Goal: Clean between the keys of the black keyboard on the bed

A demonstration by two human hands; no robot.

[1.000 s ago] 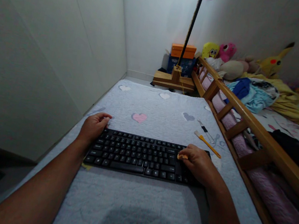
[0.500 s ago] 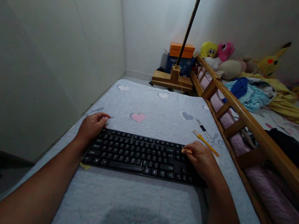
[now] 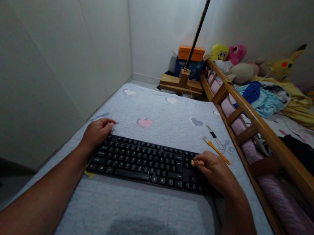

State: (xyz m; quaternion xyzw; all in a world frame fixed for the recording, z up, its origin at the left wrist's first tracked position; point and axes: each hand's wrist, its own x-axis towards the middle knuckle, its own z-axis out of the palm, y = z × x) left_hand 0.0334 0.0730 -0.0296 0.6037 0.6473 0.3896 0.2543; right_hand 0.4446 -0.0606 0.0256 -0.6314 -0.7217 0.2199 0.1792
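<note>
A black keyboard (image 3: 146,162) lies across a pale blue quilt (image 3: 161,110) with heart patches. My left hand (image 3: 96,132) grips the keyboard's far left corner, fingers curled over the edge. My right hand (image 3: 214,170) rests over the keyboard's right end, fingers pinched on a small orange piece (image 3: 197,163) pressed to the keys. Just beyond that hand an orange-handled brush (image 3: 215,149) and a dark-handled tool (image 3: 214,136) lie on the quilt.
A white wall runs along the left. A wooden bed rail (image 3: 252,118) borders the right, with clothes and plush toys (image 3: 235,54) on the bed behind it. At the far end stand a wooden base with a dark pole (image 3: 184,83) and an orange box (image 3: 191,53).
My right hand has shifted slightly back and forth over the keyboard's right end with the orange piece. The left hand and keyboard stay put.
</note>
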